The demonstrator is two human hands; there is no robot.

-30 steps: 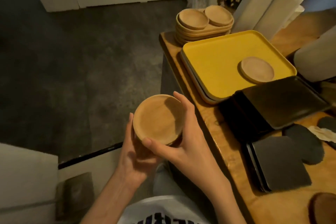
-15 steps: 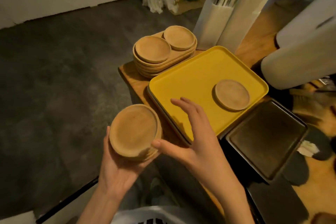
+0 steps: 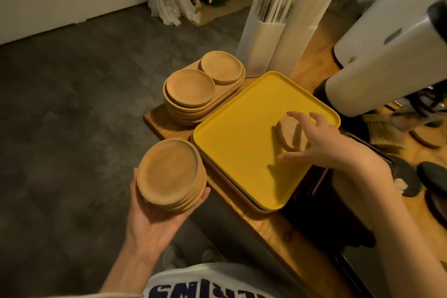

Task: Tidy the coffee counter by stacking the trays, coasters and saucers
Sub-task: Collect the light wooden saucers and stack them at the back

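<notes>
My left hand (image 3: 154,215) is palm up off the counter's left edge, holding a stack of several round wooden saucers (image 3: 169,174). A single wooden saucer (image 3: 287,133) lies on the yellow tray (image 3: 237,152), which tops a pile of trays on the counter. My right hand (image 3: 321,143) hovers over that saucer with fingers spread, its fingertips at the rim and the thumb just below it. Part of the saucer is hidden under the hand. Behind the tray, two more saucers rest on a stack of oval wooden trays (image 3: 193,113).
White holders of wrapped straws (image 3: 278,31) stand at the back, and a white machine (image 3: 387,55) stands to the right. A dark tray (image 3: 324,191) sits right of the yellow one, with dark coasters (image 3: 433,176) and a brush (image 3: 382,130) beyond. The wooden counter's edge (image 3: 154,123) drops to the floor on the left.
My right hand let go of the saucer stack and reached right across the yellow tray to the lone saucer. My left hand now holds the stack alone. The view has swung toward the counter.
</notes>
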